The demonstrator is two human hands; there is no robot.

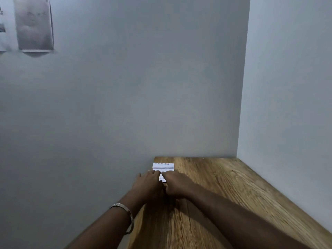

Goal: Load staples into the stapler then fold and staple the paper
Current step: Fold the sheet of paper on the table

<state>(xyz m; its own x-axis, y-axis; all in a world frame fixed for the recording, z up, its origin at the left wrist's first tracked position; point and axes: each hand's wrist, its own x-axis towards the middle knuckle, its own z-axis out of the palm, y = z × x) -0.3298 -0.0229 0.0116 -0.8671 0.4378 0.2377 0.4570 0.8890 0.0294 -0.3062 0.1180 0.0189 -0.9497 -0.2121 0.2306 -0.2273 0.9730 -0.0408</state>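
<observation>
One folded white paper (163, 167) lies on the far left corner of a wooden table (224, 194), close to the wall (125, 87) behind it. Its far strip shows upside-down print that seems to begin "TASK ID"; the rest is too blurred to read. Both hands rest on the paper's near part, side by side and touching. The left hand (149, 184) lies palm down with its fingers stretched forward and pressing flat on the sheet. The right hand (177, 184) also lies over the sheet, index finger pointing forward onto it; whether its other fingers curl under cannot be told from this blurred view.

The table has a warm, streaked wood grain and fits into a corner where two plain pale grey walls meet. One metal bangle (126, 215) circles the left wrist, with engraved letters too small to read. High on the left wall hangs one greyish sheet (34, 24), its picture smeared, with the edge of another beside it.
</observation>
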